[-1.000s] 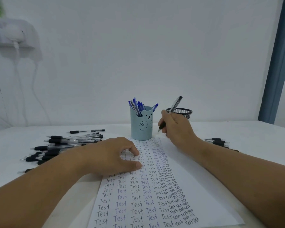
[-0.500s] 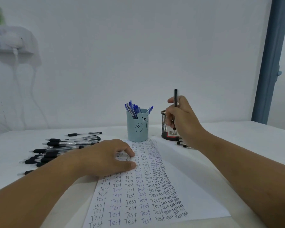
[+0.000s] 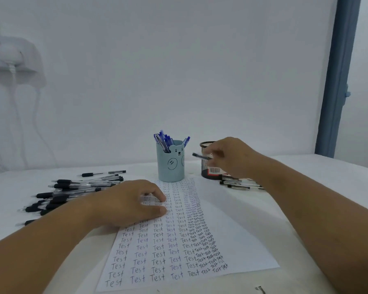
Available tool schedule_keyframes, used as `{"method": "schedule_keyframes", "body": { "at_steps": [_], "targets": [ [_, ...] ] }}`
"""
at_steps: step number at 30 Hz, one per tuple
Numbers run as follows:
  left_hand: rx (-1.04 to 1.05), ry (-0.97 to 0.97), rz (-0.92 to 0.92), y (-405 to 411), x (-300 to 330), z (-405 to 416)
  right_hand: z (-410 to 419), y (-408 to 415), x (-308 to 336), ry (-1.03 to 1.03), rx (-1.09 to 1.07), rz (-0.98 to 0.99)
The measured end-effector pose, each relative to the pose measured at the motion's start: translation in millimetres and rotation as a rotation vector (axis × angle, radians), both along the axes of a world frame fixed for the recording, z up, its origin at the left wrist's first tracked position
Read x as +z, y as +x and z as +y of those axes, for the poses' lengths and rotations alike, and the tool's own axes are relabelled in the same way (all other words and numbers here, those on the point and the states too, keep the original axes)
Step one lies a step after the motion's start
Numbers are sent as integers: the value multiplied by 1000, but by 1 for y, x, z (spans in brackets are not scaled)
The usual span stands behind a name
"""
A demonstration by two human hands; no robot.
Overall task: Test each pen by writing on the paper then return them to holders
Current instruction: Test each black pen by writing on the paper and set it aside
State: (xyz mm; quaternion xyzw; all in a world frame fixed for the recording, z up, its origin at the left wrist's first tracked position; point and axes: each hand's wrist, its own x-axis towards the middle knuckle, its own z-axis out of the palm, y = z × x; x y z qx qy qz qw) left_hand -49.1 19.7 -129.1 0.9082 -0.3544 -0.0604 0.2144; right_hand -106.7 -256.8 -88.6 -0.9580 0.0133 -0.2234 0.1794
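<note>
My right hand (image 3: 232, 158) pinches a black pen (image 3: 201, 155) that lies nearly level, in front of the black mesh holder (image 3: 206, 168). My left hand (image 3: 132, 203) rests with relaxed fingers on the upper left of the paper (image 3: 232, 240), which is filled with columns of "Test". A light blue bear holder (image 3: 170, 164) full of blue pens (image 3: 164, 140) stands at the paper's far end. A pile of black pens (image 3: 77, 189) lies to the left. A few more pens (image 3: 238, 184) lie beside the mesh holder, partly hidden by my right arm.
The white table (image 3: 306, 187) meets a white wall behind the holders. A blue door frame (image 3: 338, 81) rises at the right. A white shelf with a hanging cable (image 3: 11, 66) is on the wall at the left.
My right hand lifted the pen from the top of the paper, held it upright by the mesh holder, then tipped it nearly level. My left hand stayed on the paper.
</note>
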Motion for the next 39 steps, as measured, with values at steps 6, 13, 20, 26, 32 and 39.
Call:
{"method": "schedule_keyframes", "body": {
  "at_steps": [6,13,20,26,32,39],
  "targets": [
    [-11,16,-20,2,-1,1,-35,-24,16,-214,-184,423],
    [8,48,-36,0,1,-2,-40,-25,9,-214,-245,522],
    [14,33,-37,0,0,-2,-43,-21,5,-189,-261,507],
    [10,32,-38,-1,1,-1,-39,-19,6,-181,-246,509],
    [12,24,-23,-2,1,-1,-40,-17,4,-181,-237,491],
    [6,16,-18,-3,2,-1,-35,-18,4,-263,-247,514]
  ]
}}
